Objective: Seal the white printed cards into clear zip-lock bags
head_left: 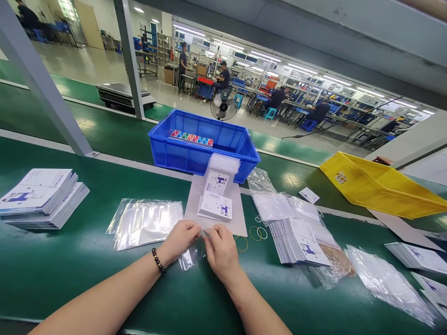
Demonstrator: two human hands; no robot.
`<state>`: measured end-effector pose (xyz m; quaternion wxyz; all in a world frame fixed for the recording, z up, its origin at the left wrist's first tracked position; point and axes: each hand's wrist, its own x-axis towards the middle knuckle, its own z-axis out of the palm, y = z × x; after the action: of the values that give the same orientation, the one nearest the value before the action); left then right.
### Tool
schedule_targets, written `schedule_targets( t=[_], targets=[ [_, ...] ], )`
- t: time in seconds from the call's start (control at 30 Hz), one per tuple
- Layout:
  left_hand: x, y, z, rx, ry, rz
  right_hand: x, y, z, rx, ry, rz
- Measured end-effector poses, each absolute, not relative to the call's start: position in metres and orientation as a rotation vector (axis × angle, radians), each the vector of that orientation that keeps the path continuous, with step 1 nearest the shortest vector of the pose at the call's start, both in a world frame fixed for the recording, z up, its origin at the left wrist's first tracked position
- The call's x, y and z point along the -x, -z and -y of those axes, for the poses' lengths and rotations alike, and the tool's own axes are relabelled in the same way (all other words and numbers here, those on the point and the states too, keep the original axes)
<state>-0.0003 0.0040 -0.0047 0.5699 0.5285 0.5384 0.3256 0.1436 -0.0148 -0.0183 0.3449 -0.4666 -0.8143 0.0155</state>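
My left hand (181,241), a dark bead bracelet at its wrist, and my right hand (220,251) meet above the green work surface. Both are closed with fingertips pinched together on a small clear plastic bag (188,258), which hangs below them; the fingers partly hide its upper edge. Just beyond lies a stack of printed booklets (215,206) on a grey cardboard sheet (240,218). Left of my hands is a pile of flat clear bags (146,224). Several rubber bands (241,244) lie to the right.
A blue bin (202,156) stands behind the booklets, colourful cards (192,138) inside. More booklets are stacked at the left (38,197) and fanned at the right (296,242), near plastic bags (387,279). A yellow bin (380,186) sits farther right. A metal post (129,60) rises behind.
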Motion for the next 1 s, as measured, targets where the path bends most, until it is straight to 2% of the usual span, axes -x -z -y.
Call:
schedule_targets(
  t=[0.07,0.2,0.33,0.4,0.5,0.63,0.77,1.0],
  targets=[
    [0.005,0.000,-0.004,-1.357,-0.814,-1.265,-0.147,0.016,0.015,1.164,-0.205,2.170],
    [0.012,-0.010,0.001,-2.061,-0.993,-1.105,-0.160,0.007,0.012,1.105,-0.679,2.148],
    [0.018,-0.016,0.000,-2.313,-0.632,-1.059,-0.177,-0.006,0.009,1.097,-1.110,2.155],
    [0.021,-0.017,-0.003,-2.287,-0.506,-1.118,-0.182,-0.012,0.004,1.048,-1.185,2.123],
    [0.022,-0.013,-0.005,-2.249,-0.397,-1.105,-0.179,-0.021,-0.015,1.084,-0.958,2.083],
    [0.016,-0.001,-0.003,-2.236,-0.285,-0.971,-0.158,-0.029,-0.058,1.412,-0.558,2.209],
    [0.013,0.005,0.000,-2.303,-0.258,-0.942,-0.138,-0.028,-0.093,1.688,-0.508,2.449],
    [0.011,0.002,0.005,-2.420,-0.261,-0.941,-0.128,-0.020,-0.108,1.667,-0.425,2.807]
  ],
)
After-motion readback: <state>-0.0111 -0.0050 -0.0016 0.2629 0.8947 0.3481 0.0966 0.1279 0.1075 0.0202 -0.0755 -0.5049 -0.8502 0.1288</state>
